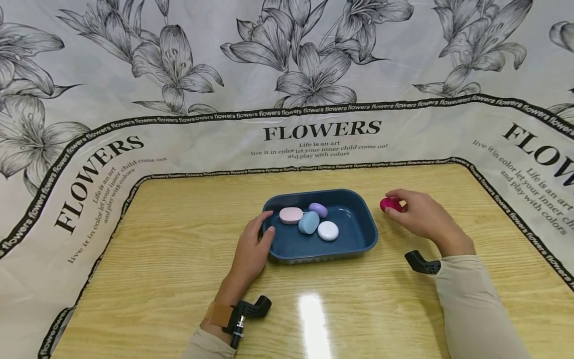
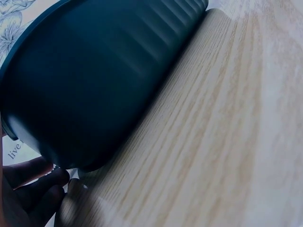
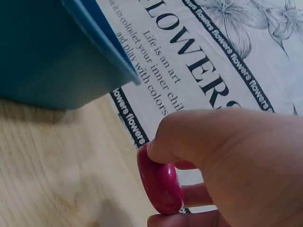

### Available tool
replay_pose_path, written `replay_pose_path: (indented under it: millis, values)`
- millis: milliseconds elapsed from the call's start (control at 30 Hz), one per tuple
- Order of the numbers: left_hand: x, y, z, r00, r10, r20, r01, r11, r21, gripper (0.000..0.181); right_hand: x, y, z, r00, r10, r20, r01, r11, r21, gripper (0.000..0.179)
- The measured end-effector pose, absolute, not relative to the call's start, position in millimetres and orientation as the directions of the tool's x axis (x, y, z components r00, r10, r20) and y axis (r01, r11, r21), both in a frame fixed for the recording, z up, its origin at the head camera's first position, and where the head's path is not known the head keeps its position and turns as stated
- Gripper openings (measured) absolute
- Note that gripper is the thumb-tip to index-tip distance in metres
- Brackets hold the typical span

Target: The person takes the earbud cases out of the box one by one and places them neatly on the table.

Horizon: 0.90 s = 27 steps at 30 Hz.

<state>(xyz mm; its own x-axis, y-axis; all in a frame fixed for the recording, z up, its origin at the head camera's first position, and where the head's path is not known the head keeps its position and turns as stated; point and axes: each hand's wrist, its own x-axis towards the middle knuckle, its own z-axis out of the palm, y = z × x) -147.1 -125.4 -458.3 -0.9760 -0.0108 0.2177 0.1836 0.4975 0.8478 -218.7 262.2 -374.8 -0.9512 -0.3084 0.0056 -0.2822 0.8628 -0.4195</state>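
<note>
My right hand (image 1: 419,212) pinches a glossy magenta soap bar (image 3: 158,184) between thumb and fingers, just right of a dark blue basin (image 1: 287,253). The bar is held apart from the basin. At the basin's left end, my left hand (image 1: 252,247) holds the rim with thumb and forefinger, while its other fingers (image 2: 40,194) curl near the outer wall. Inside the basin lie a pale pink soap bar (image 1: 291,215), a purple one (image 1: 318,209), a light blue one (image 1: 309,223) and a round white one (image 1: 328,231). The blue bar leans tilted between its neighbours.
The basin stands on a light wood-grain table (image 1: 179,239). A white flower-print sheet (image 1: 202,144) with black lettering borders the table at the back and both sides. Black camera mounts (image 1: 421,263) sit at both wrists.
</note>
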Motion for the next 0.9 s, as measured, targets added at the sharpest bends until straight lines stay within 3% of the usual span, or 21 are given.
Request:
replay_pose_path:
  millis: [900]
  values:
    - [-146.1,-125.3,-456.6,-0.977,-0.009,0.214,0.183,0.491,0.852,0.042,-231.2,273.6,-402.6,-0.965,-0.261,-0.038,-0.230,0.902,-0.365,0.049]
